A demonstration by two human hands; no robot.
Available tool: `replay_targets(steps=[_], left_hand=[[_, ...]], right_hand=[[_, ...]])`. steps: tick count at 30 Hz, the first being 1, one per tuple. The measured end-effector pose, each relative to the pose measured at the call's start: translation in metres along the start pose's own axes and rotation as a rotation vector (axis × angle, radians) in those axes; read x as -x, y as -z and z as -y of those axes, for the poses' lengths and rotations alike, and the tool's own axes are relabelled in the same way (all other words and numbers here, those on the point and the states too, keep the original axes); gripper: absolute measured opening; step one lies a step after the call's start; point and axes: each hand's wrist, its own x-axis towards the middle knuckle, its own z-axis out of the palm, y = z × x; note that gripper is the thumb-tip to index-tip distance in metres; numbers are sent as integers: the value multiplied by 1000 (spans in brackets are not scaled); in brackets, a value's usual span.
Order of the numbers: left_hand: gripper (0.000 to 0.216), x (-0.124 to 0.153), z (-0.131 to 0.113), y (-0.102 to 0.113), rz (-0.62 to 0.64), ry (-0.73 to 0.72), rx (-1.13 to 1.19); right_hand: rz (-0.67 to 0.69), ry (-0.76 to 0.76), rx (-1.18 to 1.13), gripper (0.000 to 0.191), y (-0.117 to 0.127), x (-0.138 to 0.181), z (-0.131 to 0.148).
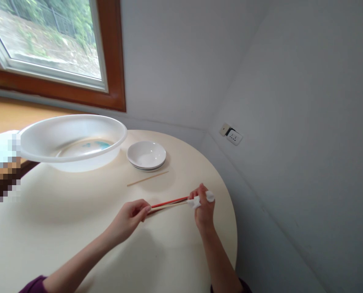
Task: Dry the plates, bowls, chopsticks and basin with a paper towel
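Several chopsticks [169,204], one of them red and others pale or brown, stretch between my two hands above the table. My left hand [135,215] pinches their left ends between thumb and fingers. At the other end, my right hand [204,207] is closed around a crumpled white tissue [196,202] wrapped about the chopsticks. A bit of the tissue sticks out past the right thumb. The right ends of the chopsticks are hidden in that hand. One pale chopstick [147,178] lies alone on the table, beyond my hands.
A stack of small white dishes [146,155] rests on the round cream table [181,260]. Left of it stands a wide translucent basin [86,165]. Behind are a wood-framed window [115,61] and a wall socket [234,136]. The table's curved edge runs close to my right arm.
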Motion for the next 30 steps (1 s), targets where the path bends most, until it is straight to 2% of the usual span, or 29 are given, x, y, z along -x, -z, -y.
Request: replay_targets(steps=[5,8,12,15,18,20,24,27,30], left_hand=[[32,-1,-3,9,-211,-17,212],[31,-1,-2,12,-281,-20,402],[33,0,-1,7,-261,11,584],[33,2,-1,0,-206,40,563],[33,3,-1,-3,-230,44,501],[34,2,-1,-1,-286,38,483],[37,0,-2,7,-355,-7,534],[39,0,-9,8,-292,-60,531],[43,3,-14,3,-208,-68,410]], right_hand=[[108,79,265,42,-4,6,-1],[166,74,330,41,-7,13,-1],[300,19,387,41,-12,26,-7],[421,-29,414,37,-17,36,-13],[493,-68,381,36,-22,41,-14],[472,-97,302,37,-24,41,-13],[341,-118,146,41,-26,36,-8],[242,-78,140,40,-29,34,-7],[139,-55,156,39,-32,36,-10]])
